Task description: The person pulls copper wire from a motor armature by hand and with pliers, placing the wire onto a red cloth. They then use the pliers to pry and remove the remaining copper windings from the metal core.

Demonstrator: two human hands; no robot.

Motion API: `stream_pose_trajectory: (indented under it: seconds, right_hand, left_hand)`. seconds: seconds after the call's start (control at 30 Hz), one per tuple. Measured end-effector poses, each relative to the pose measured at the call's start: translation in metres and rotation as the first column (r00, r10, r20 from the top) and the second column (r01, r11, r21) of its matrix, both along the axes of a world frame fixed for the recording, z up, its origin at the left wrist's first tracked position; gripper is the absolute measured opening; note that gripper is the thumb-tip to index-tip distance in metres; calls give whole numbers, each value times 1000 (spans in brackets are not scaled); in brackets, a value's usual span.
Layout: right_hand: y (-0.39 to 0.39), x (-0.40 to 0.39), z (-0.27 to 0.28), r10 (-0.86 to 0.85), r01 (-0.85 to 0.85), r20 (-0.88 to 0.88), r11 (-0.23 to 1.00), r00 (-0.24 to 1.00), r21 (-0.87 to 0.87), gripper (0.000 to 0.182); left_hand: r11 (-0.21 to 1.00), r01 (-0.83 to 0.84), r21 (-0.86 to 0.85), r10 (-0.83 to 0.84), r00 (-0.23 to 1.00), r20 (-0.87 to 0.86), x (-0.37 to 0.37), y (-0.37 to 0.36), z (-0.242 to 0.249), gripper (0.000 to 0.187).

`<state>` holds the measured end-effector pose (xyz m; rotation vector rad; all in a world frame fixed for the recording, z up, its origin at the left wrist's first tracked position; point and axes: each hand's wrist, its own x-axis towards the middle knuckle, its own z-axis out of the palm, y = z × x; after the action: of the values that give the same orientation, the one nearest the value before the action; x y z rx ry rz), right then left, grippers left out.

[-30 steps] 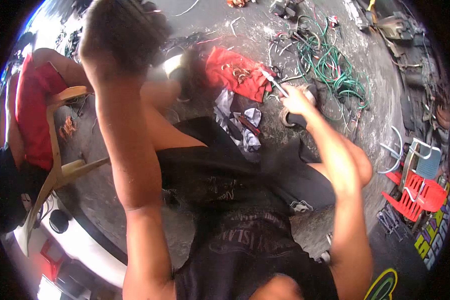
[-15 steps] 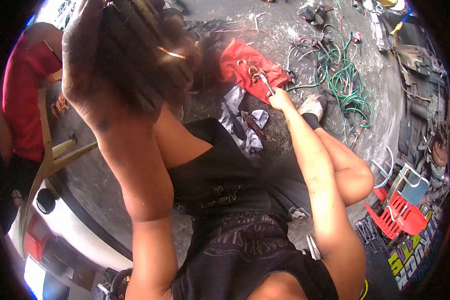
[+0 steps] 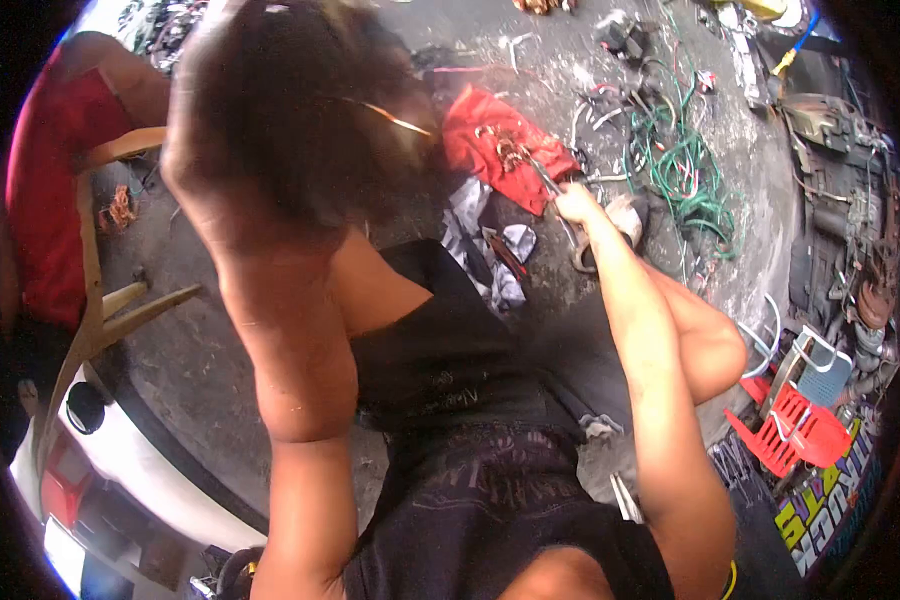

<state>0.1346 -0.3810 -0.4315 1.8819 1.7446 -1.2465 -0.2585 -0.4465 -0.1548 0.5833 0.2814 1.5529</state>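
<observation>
The right hand (image 3: 576,203) has its grip clamped on pliers (image 3: 550,185), whose tip pokes just beyond the grip onto the red cloth (image 3: 495,140) on the floor; the left hand (image 3: 260,150), raised and blurred, clutches a dark bundle (image 3: 310,120) of wires.

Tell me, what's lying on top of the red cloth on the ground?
On the red cloth lies a small tangle of coppery wire bits. The right hand holds a thin tool over its edge. Whatever is under the cloth is covered.
</observation>
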Motion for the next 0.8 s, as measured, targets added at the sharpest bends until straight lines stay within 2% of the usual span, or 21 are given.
stream_pose_trajectory:
  seconds: [0.03, 0.07, 0.1, 0.13, 0.17, 0.2, 0.23, 0.27, 0.3, 0.33, 0.37, 0.4, 0.43, 0.47, 0.5, 0.57, 0.6, 0.67, 0.7, 0.77, 0.8]
  right_hand:
    - [-1, 18, -26, -29, 29, -6, 999, 1000, 28, 21]
    - [-2, 19, -17, -152, 146, -89, 987, 984, -70, 15]
    - [-5, 9, 19, -282, 255, -195, 955, 940, -149, 13]
    - [-3, 10, 33, -315, 281, -180, 941, 932, -191, 18]
    - [-3, 6, 55, -239, 228, -205, 971, 949, -75, 20]
    - [-4, 4, 73, -228, 239, -211, 970, 951, 32, 19]
    - [-6, 2, 91, -190, 242, -306, 960, 933, 140, 16]
    - [-5, 0, 107, -274, 359, -476, 928, 836, 97, 22]
    - [-7, -5, 133, -232, 357, -558, 926, 797, 124, 27]
    - [-12, -17, 171, -236, 386, -713, 921, 661, 53, 30]
    - [-16, -25, 207, -170, 336, -764, 940, 622, 64, 34]
    - [-22, -35, 246, -147, 315, -755, 946, 639, 82, 37]
    - [-28, -40, 280, 79, 148, -641, 945, 764, 292, 43]
    - [-33, -49, 313, 307, -61, -438, 869, 845, 491, 48]
    - [-41, -61, 341, 470, -204, -271, 737, 840, 645, 47]
    - [-50, -67, 371, 632, -323, -174, 590, 755, 740, 43]
    - [-54, -70, 382, 630, -325, -167, 587, 758, 741, 43]
    - [-59, -71, 399, 648, -372, -45, 491, 760, 788, 39]
    - [-60, -71, 403, 649, -375, -40, 488, 760, 788, 39]
    - [-62, -71, 408, 632, -392, -9, 491, 775, 778, 37]
    - [-64, -72, 411, 632, -394, -6, 490, 775, 778, 37]
  left_hand:
    - [992, 99, -75, -95, 994, 56, 3, 1, 15, 72]
    - [969, 199, -147, -183, 976, 117, 5, 2, 25, 70]
    - [982, 189, -9, -188, 981, 37, 6, 14, 14, 66]
    - [969, 228, -92, -222, 973, 68, 4, 15, 15, 66]
    - [947, 269, -174, -253, 962, 106, 4, 17, 18, 66]
    - [929, 291, -227, -181, 895, 407, 26, 13, 38, 67]
    - [932, 286, -221, -180, 898, 401, 29, 13, 37, 67]
    - [936, 301, -182, -219, 903, 370, 31, 14, 32, 66]
    - [937, 318, -141, -257, 906, 338, 33, 15, 30, 65]
    - [939, 315, -134, -256, 907, 335, 34, 15, 32, 65]
    - [934, 285, -217, -225, 938, 265, 36, 14, 33, 61]
    - [921, 250, -299, -198, 961, 193, 39, 13, 35, 58]
    - [922, 249, -295, -197, 961, 195, 45, 14, 37, 58]
    - [935, 61, -349, -55, 998, 26, 54, 17, 41, 46]
    - [920, -133, -368, 83, 986, -148, 63, 20, 44, 37]
    - [904, -192, -381, 149, 979, -140, 71, 22, 48, 38]
    - [909, -207, -362, 118, 960, -253, 72, 21, 48, 39]
    - [920, -232, -315, 63, 883, -465, 76, 21, 49, 41]
    - [921, -231, -313, 66, 885, -462, 77, 21, 50, 41]
    - [922, -297, -248, 95, 795, -599, 80, 20, 53, 39]
    - [933, -263, -247, 96, 841, -532, 84, 21, 52, 40]
